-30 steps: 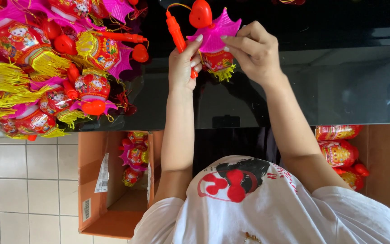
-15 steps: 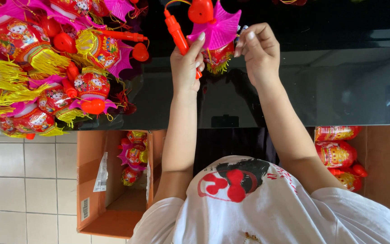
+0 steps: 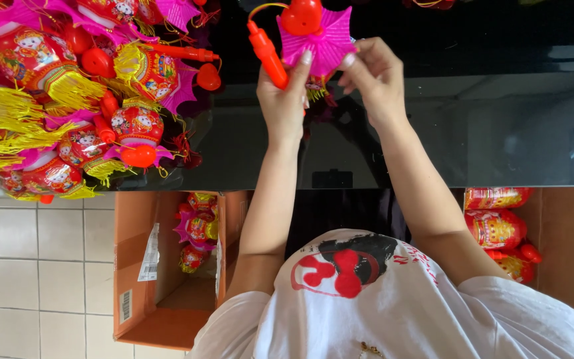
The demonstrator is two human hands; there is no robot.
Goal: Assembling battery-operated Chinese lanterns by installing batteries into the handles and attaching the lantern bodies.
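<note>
My left hand (image 3: 283,100) grips a toy lantern (image 3: 323,45) by the edge of its pink star-shaped top, with the orange-red handle stick (image 3: 267,54) lying against the fingers. My right hand (image 3: 375,81) pinches the opposite edge of the pink star. A red heart-shaped piece (image 3: 302,14) sits on the star's far side, joined to the stick by a thin yellow cord. The lantern's body and yellow fringe are mostly hidden behind the star and my fingers. Both hands hover over a black glass table (image 3: 473,126).
A heap of red, pink and yellow-fringed lanterns (image 3: 68,100) covers the table's left end. On the tiled floor stand an open cardboard box (image 3: 141,312) holding a few lanterns at lower left, and a second box (image 3: 556,239) with lanterns at right.
The lantern has tipped so its pink top faces me more squarely and its body is less visible. My right fingers have shifted along the star's edge; both hands stay in nearly the same place.
</note>
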